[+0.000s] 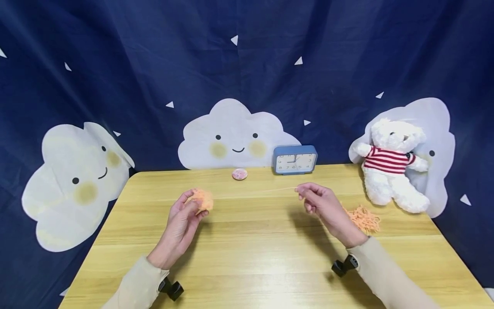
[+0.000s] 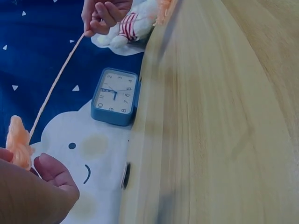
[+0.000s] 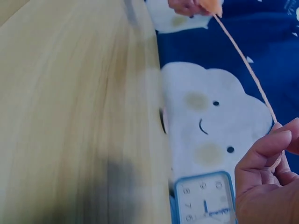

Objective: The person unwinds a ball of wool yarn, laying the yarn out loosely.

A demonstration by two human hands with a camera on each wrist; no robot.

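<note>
Yarn strand point(image 2: 56, 80), pale orange, stretches taut above the tabletop point(image 1: 247, 249) from one hand to the other. The left hand point(image 1: 184, 221) holds a yarn bundle point(image 1: 204, 199), its grip pinching it between thumb and fingers; the right hand point(image 1: 323, 204) has its grip closed on the strand at the fingertips. A loose yarn heap point(image 1: 364, 219) lies to the right of that hand, partly hidden by it, near a white teddy bear point(image 1: 395, 165). Toward the back edge stands a blue clock point(image 1: 295, 159), with a round pink disc point(image 1: 239, 174) lying to its left.
</note>
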